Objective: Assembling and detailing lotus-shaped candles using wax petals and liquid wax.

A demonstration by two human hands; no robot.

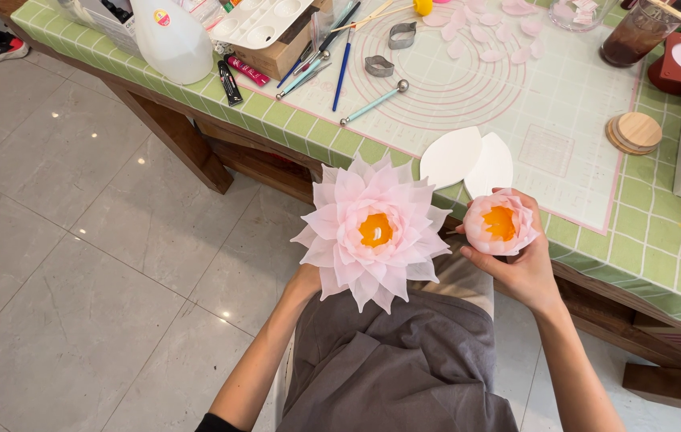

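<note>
Grey apron [404, 360] nearest; two pink paper lotuses being compared.
Left hand [305, 282] is gripping the large bloom [374, 230] from beneath; right hand [520, 268] is cupping the small bud [500, 224] off the table's [660, 264] near edge, likely awaiting more petals.

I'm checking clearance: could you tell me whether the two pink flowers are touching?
Apart. The head view shows floor between the large open flower and the small closed flower.

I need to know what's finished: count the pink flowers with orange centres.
2. The large open flower is held up by the left hand, mostly hidden behind it. The small closed flower sits in the right hand at the table edge. Loose petals aren't counted.
</note>
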